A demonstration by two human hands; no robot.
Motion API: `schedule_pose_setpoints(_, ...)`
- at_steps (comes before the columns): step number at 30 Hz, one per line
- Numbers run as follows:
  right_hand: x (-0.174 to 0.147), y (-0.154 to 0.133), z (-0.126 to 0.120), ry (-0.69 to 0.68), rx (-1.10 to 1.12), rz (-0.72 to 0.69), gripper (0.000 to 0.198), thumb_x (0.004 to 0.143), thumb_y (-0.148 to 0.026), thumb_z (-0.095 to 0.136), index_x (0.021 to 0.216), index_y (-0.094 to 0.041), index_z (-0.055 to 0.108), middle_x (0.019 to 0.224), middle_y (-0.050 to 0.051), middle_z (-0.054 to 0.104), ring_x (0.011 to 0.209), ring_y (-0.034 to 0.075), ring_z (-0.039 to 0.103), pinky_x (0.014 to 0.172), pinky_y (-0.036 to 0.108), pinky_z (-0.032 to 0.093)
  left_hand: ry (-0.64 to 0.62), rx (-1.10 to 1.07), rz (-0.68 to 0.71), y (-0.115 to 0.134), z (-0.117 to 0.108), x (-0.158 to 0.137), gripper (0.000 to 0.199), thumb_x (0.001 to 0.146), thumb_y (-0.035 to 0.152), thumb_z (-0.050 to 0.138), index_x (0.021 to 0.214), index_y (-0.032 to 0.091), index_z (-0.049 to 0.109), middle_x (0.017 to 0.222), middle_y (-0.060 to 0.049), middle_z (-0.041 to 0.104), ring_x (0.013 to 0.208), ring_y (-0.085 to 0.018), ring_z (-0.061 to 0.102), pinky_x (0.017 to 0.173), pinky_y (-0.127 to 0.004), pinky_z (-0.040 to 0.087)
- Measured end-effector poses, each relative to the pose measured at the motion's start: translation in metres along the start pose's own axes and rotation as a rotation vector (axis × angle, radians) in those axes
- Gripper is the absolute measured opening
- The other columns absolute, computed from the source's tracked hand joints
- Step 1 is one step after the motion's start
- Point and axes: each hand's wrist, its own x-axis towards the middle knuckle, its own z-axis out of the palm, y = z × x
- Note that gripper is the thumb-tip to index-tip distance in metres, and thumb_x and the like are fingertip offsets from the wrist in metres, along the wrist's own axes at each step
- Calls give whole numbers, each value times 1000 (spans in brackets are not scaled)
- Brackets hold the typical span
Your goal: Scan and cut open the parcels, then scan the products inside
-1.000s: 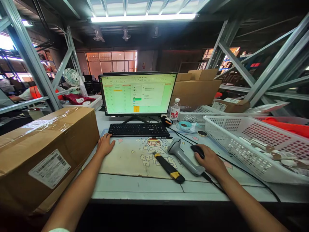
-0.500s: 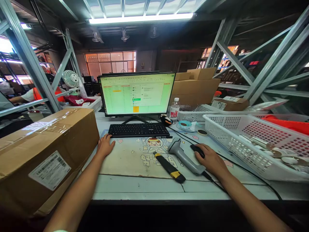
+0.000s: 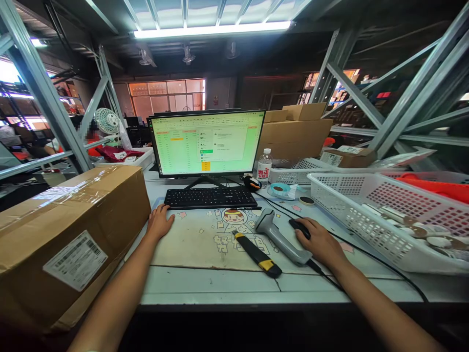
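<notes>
My right hand [image 3: 319,241] is wrapped over a black computer mouse [image 3: 299,228] at the right of the printed desk mat [image 3: 183,249]. My left hand [image 3: 160,221] rests on the mat's left side, fingers stretched toward the lower left corner of the black keyboard [image 3: 210,197]. Behind the keyboard stands a lit monitor [image 3: 176,151] with a spreadsheet and a smaller window. Between my hands lie a grey barcode scanner [image 3: 282,239], its cable running toward me, and a black and yellow utility knife [image 3: 256,253].
A taped cardboard box [image 3: 73,210] stands beside my left arm. At right, a white plastic basket [image 3: 366,234] holds rolls. A water bottle [image 3: 264,168], a blue tape roll [image 3: 280,189] and a large carton [image 3: 293,137] stand farther back. Metal posts [image 3: 47,83] frame the desk.
Both hands keep their places on the mat and mouse. The view has shifted very slightly. At the far left, the person in the background has changed posture, with the outstretched arm no longer visible.
</notes>
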Motion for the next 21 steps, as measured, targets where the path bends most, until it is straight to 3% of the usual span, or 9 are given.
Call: schedule_pose_setpoints(21,0,-3,-4,-33,-11,10,53,97,-49,39,134,-23,66,144,12,61,128,32,63,108,51,54,-4,-2,2,2,-3,-1,51,101,43,50,147,20,56,161,-14,48,144,-35,49,119,-52,41)
